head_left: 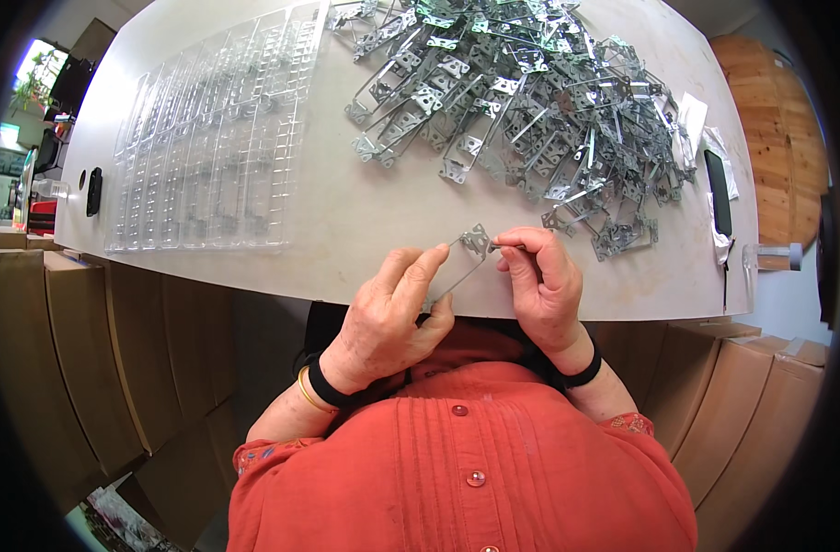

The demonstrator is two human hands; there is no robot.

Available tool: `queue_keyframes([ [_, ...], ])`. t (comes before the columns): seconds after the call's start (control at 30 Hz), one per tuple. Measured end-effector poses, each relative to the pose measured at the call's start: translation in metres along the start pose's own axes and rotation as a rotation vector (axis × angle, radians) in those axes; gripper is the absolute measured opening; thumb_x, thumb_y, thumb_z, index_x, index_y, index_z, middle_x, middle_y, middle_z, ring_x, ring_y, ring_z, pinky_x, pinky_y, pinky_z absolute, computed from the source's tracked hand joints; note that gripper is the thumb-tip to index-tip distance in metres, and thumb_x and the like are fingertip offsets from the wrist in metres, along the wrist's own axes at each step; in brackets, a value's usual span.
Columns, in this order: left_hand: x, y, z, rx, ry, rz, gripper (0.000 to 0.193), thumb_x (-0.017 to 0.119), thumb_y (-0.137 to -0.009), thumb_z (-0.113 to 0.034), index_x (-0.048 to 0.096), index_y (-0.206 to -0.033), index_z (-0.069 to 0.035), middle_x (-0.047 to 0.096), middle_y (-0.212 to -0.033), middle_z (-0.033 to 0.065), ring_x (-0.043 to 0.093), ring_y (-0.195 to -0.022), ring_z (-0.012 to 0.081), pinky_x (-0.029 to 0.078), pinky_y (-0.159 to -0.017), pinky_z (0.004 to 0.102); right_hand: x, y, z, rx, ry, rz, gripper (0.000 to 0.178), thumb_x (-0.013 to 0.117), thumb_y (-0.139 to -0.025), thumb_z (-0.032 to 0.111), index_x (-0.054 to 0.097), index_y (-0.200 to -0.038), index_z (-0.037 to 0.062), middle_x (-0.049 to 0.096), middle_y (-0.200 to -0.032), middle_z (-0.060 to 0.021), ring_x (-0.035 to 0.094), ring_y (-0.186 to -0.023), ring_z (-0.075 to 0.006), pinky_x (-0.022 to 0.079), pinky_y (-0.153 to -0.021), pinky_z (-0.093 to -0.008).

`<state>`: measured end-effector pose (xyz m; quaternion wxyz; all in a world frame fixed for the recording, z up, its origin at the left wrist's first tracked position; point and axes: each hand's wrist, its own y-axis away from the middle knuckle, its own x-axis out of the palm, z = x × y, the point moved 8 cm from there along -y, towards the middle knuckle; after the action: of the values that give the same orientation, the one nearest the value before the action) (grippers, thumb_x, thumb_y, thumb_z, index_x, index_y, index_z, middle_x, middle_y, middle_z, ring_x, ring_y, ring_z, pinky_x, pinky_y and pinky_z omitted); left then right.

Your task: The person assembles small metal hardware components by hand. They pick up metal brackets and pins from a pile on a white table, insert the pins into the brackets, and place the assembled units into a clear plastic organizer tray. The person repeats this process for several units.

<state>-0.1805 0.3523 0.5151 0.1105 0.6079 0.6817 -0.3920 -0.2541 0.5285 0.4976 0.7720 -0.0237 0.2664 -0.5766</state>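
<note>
Close to the table's near edge, my left hand (397,304) grips a thin bent metal bracket (476,241) with a flat, punched end plate. Its long arm runs down between my left fingers, which hide the lower part. My right hand (541,281) pinches a thin dark pin-like piece (504,246) between thumb and forefinger, at the right side of the bracket's plate. The piece is too small to name exactly. Beyond my hands lies a large heap of similar metal brackets (530,101), tangled together on the white table (346,221).
A clear plastic compartment tray (213,147) lies on the left of the table. A black phone (718,191) and white paper (691,121) are at the right edge. A dark object (94,190) sits far left. Cardboard boxes (84,350) stand below on both sides.
</note>
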Motion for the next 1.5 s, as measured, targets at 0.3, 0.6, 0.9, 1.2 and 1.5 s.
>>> queue_keyframes([
  [0.3, 0.001, 0.001, 0.000, -0.001, -0.019, 0.005, 0.058, 0.077, -0.075, 0.004, 0.065, -0.132, 0.004, 0.067, -0.108, 0.0156, 0.067, -0.082, 0.0256, 0.057, -0.070, 0.0348, 0.000, 0.002, -0.005, 0.006, -0.023, 0.000, 0.011, 0.070, -0.101, -0.001, 0.067, -0.111, 0.0020, 0.071, -0.102, -0.0090, 0.067, -0.075, -0.0148, 0.055, -0.067, -0.0283],
  [0.6, 0.000, 0.001, 0.000, -0.002, -0.016, 0.002, 0.058, 0.077, -0.076, 0.004, 0.065, -0.132, 0.004, 0.066, -0.108, 0.0156, 0.066, -0.082, 0.0254, 0.057, -0.070, 0.0345, -0.001, 0.004, -0.008, -0.006, -0.013, -0.010, 0.011, 0.071, -0.101, -0.001, 0.068, -0.111, 0.0024, 0.071, -0.100, -0.0093, 0.067, -0.075, -0.0154, 0.055, -0.067, -0.0289],
  [0.9, 0.001, 0.002, 0.001, -0.007, -0.001, 0.006, 0.058, 0.076, -0.076, 0.005, 0.065, -0.132, 0.004, 0.066, -0.108, 0.0152, 0.066, -0.080, 0.0236, 0.057, -0.069, 0.0334, 0.000, 0.001, -0.003, 0.010, -0.009, -0.001, 0.013, 0.073, -0.099, 0.001, 0.068, -0.111, 0.0026, 0.072, -0.099, -0.0095, 0.067, -0.075, -0.0171, 0.055, -0.068, -0.0291],
  [1.2, 0.001, 0.001, 0.001, 0.006, -0.013, 0.003, 0.058, 0.076, -0.076, 0.006, 0.065, -0.132, 0.004, 0.067, -0.108, 0.0147, 0.065, -0.079, 0.0219, 0.057, -0.068, 0.0327, 0.001, 0.000, 0.002, -0.031, 0.013, 0.022, 0.013, 0.068, -0.101, -0.003, 0.068, -0.112, 0.0023, 0.071, -0.101, -0.0109, 0.067, -0.074, -0.0167, 0.055, -0.065, -0.0292],
  [1.5, 0.004, 0.002, 0.000, 0.024, 0.029, 0.017, 0.058, 0.076, -0.076, 0.006, 0.066, -0.132, 0.003, 0.067, -0.109, 0.0154, 0.064, -0.076, 0.0222, 0.056, -0.065, 0.0333, -0.004, 0.004, -0.004, -0.017, -0.066, -0.046, 0.011, 0.069, -0.102, -0.002, 0.068, -0.113, 0.0009, 0.070, -0.101, -0.0082, 0.065, -0.074, -0.0126, 0.053, -0.066, -0.0262],
])
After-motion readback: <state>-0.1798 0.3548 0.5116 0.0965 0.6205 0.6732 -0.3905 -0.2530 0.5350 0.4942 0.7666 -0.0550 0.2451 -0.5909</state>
